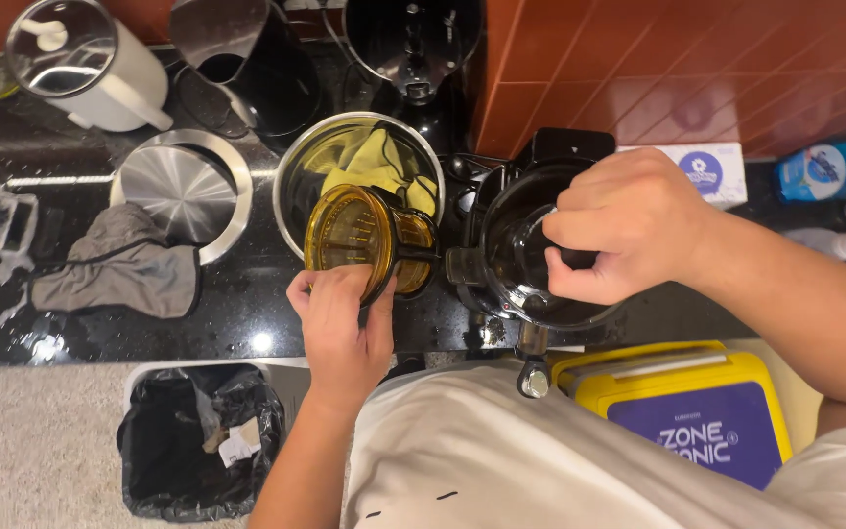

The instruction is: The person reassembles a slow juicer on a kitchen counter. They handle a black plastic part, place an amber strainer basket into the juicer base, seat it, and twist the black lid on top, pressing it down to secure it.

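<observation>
My left hand (pixel 337 318) grips an amber see-through juicer part (pixel 356 233), a ribbed drum with a black rim, held tilted in front of a steel bowl (pixel 292 167). Yellow material (pixel 376 162) lies inside that bowl. My right hand (pixel 621 227) reaches into the top of a black juicer bowl (pixel 511 255) and closes on a dark piece inside it; what it is stays hidden. A metal spout (pixel 532 370) sticks out below the juicer toward me.
On the black counter (pixel 247 318): a round steel lid (pixel 180 191), a grey cloth (pixel 119 269), a white jug (pixel 90 64), a dark pitcher (pixel 257 69). A black-lined bin (pixel 198 441) and a yellow-and-blue box (pixel 692 411) stand below. Bottles (pixel 829 167) at the right.
</observation>
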